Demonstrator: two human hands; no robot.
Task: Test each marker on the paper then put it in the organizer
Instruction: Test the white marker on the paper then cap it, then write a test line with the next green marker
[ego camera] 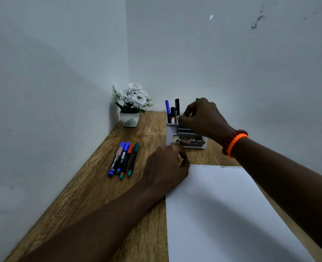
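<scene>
A white organizer (pixel 168 136) stands at the back of the wooden table, with a blue marker (pixel 167 106) and black markers (pixel 177 106) upright in it. My right hand (pixel 203 118) hovers over the organizer with its fingers curled round a marker; only its dark green tip (pixel 197 99) shows above the knuckles. My left hand (pixel 165 167) rests on the table at the top left corner of the white paper (pixel 222 214), fingers loosely curled and holding nothing I can see. Several capped markers (pixel 123 159), blue, red and green, lie side by side left of my left hand.
A small white pot of white flowers (pixel 130 106) sits in the far corner where the two walls meet. The left wall runs along the table's left edge (pixel 84 167). Bare wood shows between the markers and the paper.
</scene>
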